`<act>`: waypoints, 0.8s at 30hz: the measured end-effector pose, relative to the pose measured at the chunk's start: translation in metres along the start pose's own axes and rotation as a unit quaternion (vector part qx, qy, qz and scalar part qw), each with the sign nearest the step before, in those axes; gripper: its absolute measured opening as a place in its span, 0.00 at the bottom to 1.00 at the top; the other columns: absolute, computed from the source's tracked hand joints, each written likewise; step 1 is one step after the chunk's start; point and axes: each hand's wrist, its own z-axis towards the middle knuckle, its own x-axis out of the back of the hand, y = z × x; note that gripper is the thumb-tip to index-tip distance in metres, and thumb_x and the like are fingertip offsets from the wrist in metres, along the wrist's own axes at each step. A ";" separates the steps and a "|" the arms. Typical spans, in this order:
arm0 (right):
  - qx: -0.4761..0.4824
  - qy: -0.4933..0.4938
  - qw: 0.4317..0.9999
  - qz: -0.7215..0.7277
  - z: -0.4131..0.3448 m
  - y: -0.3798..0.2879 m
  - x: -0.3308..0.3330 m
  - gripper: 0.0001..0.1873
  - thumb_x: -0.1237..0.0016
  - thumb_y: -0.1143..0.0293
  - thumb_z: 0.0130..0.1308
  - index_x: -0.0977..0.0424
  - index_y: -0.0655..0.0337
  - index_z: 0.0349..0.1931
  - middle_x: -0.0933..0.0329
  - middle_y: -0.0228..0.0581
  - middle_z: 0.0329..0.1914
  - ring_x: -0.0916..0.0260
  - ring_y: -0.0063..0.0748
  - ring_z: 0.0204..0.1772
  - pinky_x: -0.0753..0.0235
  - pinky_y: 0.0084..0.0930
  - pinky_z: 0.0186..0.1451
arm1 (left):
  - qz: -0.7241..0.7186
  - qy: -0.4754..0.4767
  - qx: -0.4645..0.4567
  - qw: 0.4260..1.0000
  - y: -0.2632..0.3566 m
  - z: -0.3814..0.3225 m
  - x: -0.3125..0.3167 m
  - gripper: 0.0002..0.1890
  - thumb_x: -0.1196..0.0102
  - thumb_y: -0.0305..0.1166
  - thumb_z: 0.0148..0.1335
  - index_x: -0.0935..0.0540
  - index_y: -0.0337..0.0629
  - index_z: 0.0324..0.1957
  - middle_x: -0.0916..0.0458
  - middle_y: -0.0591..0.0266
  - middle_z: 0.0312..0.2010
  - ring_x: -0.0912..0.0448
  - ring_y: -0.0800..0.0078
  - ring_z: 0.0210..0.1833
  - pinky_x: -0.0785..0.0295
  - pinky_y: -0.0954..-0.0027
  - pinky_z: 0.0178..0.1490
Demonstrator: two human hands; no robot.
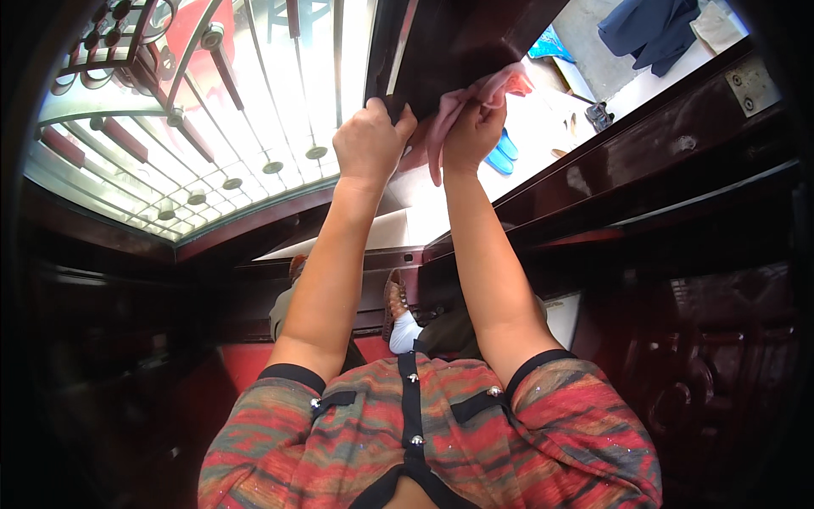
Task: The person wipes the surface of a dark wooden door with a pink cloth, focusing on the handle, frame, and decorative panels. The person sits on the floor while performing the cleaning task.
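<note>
My left hand [374, 141] is curled around a dark part at the edge of a glossy dark red-brown door frame [439, 57]. Its fingers hide whether that part is a handle or just the edge. A pink cloth [450, 105] is bunched in my right hand [474, 135], one end sticking out above the fingers and another hanging down beside the wrist. The cloth lies close against the dark frame; whether it touches cannot be made out. Both arms reach forward, with the hands a short way apart.
Left of my hands is a glazed panel with a metal grille [273, 167]. A dark door leaf edge with a metal hinge plate [752, 89] runs along the right. Past the opening lie blue slippers [502, 153] and dark cloth [648, 32]. A raised threshold [381, 259] crosses near my feet.
</note>
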 end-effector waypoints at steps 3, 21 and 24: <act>-0.152 -0.027 0.985 -0.077 -0.018 0.048 0.034 0.07 0.56 0.73 0.65 0.24 0.66 0.34 0.22 0.37 0.32 0.27 0.27 0.36 0.28 0.23 0.41 | -0.001 -0.007 -0.001 1.000 -0.001 0.000 0.000 0.24 0.45 0.51 0.60 0.23 0.36 0.23 0.20 0.47 0.18 0.19 0.48 0.23 0.24 0.55 0.28; -0.562 -0.444 0.681 -0.156 -0.155 0.026 0.155 0.16 0.45 0.69 0.60 0.25 0.67 0.47 0.20 0.42 0.38 0.22 0.28 0.38 0.22 0.27 0.41 | -0.037 -0.063 0.007 0.997 -0.012 -0.001 -0.004 0.26 0.45 0.56 0.59 0.20 0.36 0.33 0.20 0.45 0.23 0.18 0.49 0.30 0.22 0.56 0.36; -0.527 -0.475 0.688 -0.150 -0.159 0.015 0.160 0.16 0.44 0.68 0.62 0.25 0.66 0.47 0.20 0.41 0.38 0.21 0.29 0.37 0.21 0.27 0.41 | -0.109 -0.015 -0.019 0.994 -0.014 -0.002 -0.008 0.29 0.42 0.55 0.59 0.23 0.31 0.37 0.20 0.39 0.26 0.19 0.44 0.31 0.23 0.53 0.34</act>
